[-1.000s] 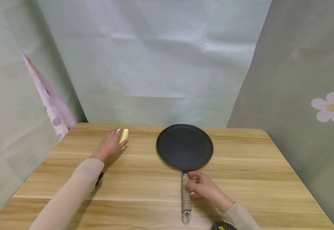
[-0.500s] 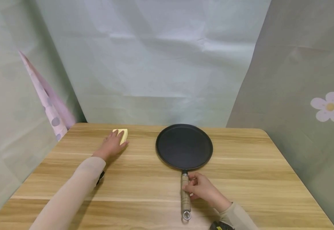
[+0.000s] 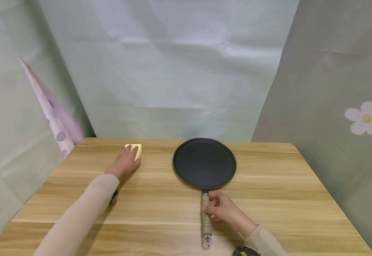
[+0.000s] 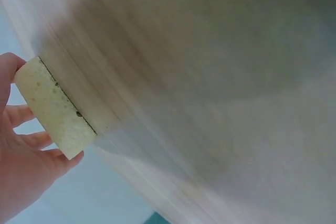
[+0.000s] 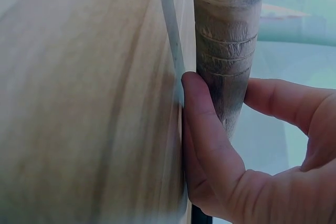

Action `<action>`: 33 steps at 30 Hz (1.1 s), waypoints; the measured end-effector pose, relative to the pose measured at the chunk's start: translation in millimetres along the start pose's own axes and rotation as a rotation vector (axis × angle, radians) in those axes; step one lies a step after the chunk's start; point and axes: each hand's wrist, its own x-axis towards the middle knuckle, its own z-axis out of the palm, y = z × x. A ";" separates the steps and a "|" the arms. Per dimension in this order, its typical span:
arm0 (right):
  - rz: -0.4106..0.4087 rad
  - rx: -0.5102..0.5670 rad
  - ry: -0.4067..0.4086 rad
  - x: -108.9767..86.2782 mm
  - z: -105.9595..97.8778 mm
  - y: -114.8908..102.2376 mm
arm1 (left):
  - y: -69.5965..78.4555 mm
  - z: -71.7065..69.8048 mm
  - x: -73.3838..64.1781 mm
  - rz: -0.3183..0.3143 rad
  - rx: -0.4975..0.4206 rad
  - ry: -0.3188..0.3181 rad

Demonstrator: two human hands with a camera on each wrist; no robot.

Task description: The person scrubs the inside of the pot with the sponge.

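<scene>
A yellow sponge [image 3: 137, 150], full of small holes and with a thin dark layer along its lower face, lies near the far left of the table. My left hand [image 3: 126, 161] holds it from above, the thumb at one end and fingers at the other in the left wrist view. Right of the middle lies a black, shallow round crepe pan [image 3: 204, 163], its wooden handle [image 5: 226, 40] pointing toward me. My right hand [image 3: 227, 212] grips this handle from the right, with the thumb on one side and fingers curled against the other. The pan's underside is hidden.
The wooden table [image 3: 154, 209] has a far edge just behind the pan and sponge. A pale hanging cloth [image 3: 186, 71] closes off the back and sides. A metal ring [image 3: 207, 239] ends the pan handle.
My left fingers have spread over the sponge, which has tipped flatter onto the table. My right thumb has come further over the handle. The pan has stayed in place.
</scene>
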 end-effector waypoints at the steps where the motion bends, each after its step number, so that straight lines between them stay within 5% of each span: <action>1: 0.001 0.002 -0.003 0.0 0.0 0.0 | -0.2 0.0 -0.2 0.000 0.000 -0.001; 15: 0.013 0.026 -0.006 0.9 1.1 0.5 | -0.7 -1.9 0.8 0.043 0.021 0.040; 33: 0.005 0.029 -0.005 1.6 0.2 0.0 | 21.6 3.0 8.6 0.208 0.051 0.123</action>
